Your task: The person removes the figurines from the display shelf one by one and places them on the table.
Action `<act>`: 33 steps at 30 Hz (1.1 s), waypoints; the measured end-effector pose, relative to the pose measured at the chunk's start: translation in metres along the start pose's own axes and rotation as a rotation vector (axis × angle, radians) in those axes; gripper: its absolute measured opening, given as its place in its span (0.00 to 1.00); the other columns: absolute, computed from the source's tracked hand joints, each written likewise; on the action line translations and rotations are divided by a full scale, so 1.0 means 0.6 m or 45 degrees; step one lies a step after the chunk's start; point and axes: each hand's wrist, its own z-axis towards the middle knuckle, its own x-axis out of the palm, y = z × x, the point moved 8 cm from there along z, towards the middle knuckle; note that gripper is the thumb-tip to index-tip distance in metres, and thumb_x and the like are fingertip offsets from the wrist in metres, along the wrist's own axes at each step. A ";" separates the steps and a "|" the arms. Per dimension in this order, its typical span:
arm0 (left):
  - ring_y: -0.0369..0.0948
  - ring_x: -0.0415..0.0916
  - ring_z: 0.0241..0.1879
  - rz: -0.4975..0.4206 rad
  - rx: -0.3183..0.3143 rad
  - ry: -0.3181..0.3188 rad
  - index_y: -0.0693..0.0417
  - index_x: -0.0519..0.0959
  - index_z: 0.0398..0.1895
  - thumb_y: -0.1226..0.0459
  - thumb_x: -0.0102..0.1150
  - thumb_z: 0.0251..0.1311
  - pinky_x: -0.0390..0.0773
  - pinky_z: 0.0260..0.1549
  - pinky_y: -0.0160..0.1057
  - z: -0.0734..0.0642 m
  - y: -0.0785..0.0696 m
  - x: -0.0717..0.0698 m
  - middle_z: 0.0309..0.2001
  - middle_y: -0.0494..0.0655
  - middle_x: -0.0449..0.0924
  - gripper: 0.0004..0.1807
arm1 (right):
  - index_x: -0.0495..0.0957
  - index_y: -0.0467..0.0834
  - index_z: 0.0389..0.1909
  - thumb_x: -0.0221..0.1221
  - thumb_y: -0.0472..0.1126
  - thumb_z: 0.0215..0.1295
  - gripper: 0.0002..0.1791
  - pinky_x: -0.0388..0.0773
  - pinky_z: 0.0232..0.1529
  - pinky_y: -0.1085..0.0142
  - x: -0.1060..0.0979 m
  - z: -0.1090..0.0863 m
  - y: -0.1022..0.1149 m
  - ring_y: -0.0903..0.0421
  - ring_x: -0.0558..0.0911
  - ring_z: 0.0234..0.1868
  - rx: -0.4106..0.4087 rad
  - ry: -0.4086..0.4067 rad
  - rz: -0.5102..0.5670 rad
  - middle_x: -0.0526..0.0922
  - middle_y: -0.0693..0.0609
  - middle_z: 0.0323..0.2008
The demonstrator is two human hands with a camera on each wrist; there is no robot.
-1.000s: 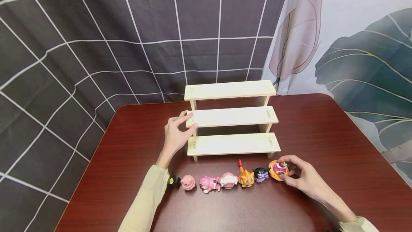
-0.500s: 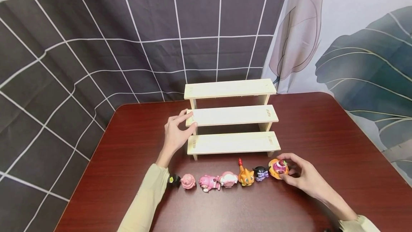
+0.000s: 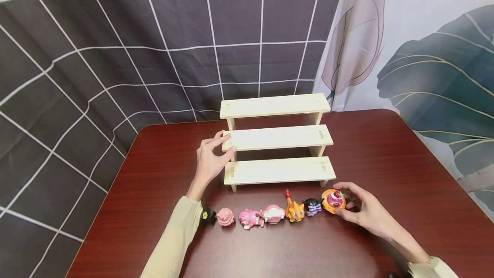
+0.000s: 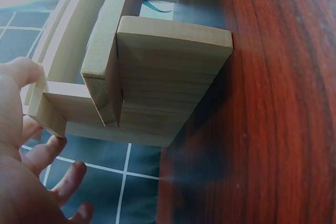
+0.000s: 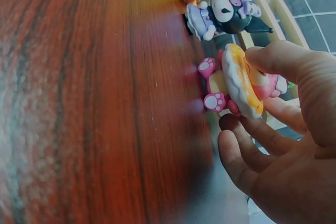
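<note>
A three-tier wooden display stand (image 3: 278,136) stands at the back of the table. My left hand (image 3: 210,158) holds the left end of its middle board; in the left wrist view, thumb and fingers lie on either side of the board's end (image 4: 48,111). My right hand (image 3: 366,211) grips a pink bear figurine (image 5: 242,85) with an orange-and-white ring round it, at the right end of a row of figurines. Beside it is a black-and-purple figurine (image 3: 312,206), then an orange one with a red-tipped tail (image 3: 295,211).
Further left in the row are a white-and-pink figurine (image 3: 274,214), a pink one lying down (image 3: 251,218), a round pink one (image 3: 225,217) and a black one (image 3: 208,215) partly behind the left sleeve. A dark gridded curtain (image 3: 239,20) hangs behind the red-brown table (image 3: 162,153).
</note>
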 end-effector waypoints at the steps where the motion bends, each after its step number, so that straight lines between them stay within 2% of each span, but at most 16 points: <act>1: 0.49 0.70 0.49 -0.001 -0.002 0.001 0.47 0.86 0.55 0.57 0.72 0.55 0.65 0.48 0.53 0.000 0.000 0.000 0.61 0.46 0.79 0.22 | 0.75 0.36 0.55 0.76 0.27 0.43 0.34 0.76 0.31 0.71 0.000 0.000 0.000 0.59 0.78 0.30 0.004 0.001 0.000 0.80 0.53 0.43; 5: 0.49 0.69 0.49 -0.009 0.000 -0.002 0.47 0.86 0.54 0.57 0.73 0.54 0.64 0.48 0.54 0.001 -0.001 0.001 0.61 0.47 0.79 0.22 | 0.75 0.37 0.55 0.75 0.28 0.47 0.32 0.76 0.33 0.71 -0.008 -0.003 -0.004 0.60 0.80 0.32 0.044 0.003 -0.001 0.81 0.51 0.42; 11: 0.51 0.71 0.49 0.007 0.030 -0.015 0.47 0.86 0.54 0.57 0.73 0.54 0.65 0.48 0.55 0.001 -0.005 -0.001 0.60 0.46 0.80 0.22 | 0.75 0.36 0.56 0.65 0.27 0.60 0.22 0.75 0.41 0.74 -0.041 -0.008 -0.004 0.61 0.83 0.41 0.084 -0.062 0.013 0.84 0.48 0.43; 15: 0.51 0.70 0.49 0.023 0.033 -0.008 0.47 0.86 0.54 0.57 0.73 0.54 0.64 0.48 0.56 -0.001 -0.003 -0.001 0.60 0.46 0.79 0.22 | 0.76 0.37 0.57 0.62 0.27 0.62 0.21 0.73 0.43 0.78 -0.069 -0.003 0.000 0.66 0.81 0.45 0.075 -0.152 -0.047 0.83 0.53 0.46; 17: 0.51 0.70 0.50 0.029 0.035 0.002 0.48 0.86 0.55 0.57 0.73 0.54 0.64 0.49 0.57 -0.002 -0.005 0.000 0.61 0.46 0.79 0.23 | 0.76 0.38 0.58 0.63 0.27 0.62 0.22 0.72 0.43 0.79 -0.080 0.001 0.003 0.68 0.79 0.46 0.076 -0.185 -0.085 0.82 0.60 0.47; 21: 0.51 0.70 0.51 0.044 0.036 0.023 0.48 0.85 0.56 0.57 0.72 0.54 0.64 0.49 0.56 -0.004 -0.009 0.003 0.62 0.47 0.78 0.23 | 0.77 0.40 0.58 0.66 0.29 0.59 0.25 0.70 0.46 0.81 -0.095 0.013 0.014 0.68 0.78 0.45 0.050 -0.220 -0.173 0.79 0.64 0.48; 27: 0.52 0.69 0.53 0.029 0.043 0.071 0.50 0.84 0.58 0.57 0.71 0.57 0.65 0.49 0.56 -0.007 -0.013 0.005 0.64 0.51 0.76 0.24 | 0.76 0.41 0.60 0.69 0.33 0.57 0.28 0.64 0.48 0.83 -0.105 0.035 0.035 0.67 0.75 0.47 -0.035 -0.228 -0.329 0.79 0.49 0.52; 33: 0.52 0.65 0.61 0.042 0.027 0.173 0.49 0.79 0.64 0.54 0.69 0.59 0.62 0.54 0.60 -0.014 -0.013 0.005 0.69 0.49 0.70 0.29 | 0.74 0.40 0.63 0.70 0.37 0.56 0.32 0.61 0.50 0.81 -0.103 0.046 0.046 0.50 0.74 0.51 -0.069 -0.203 -0.414 0.78 0.43 0.56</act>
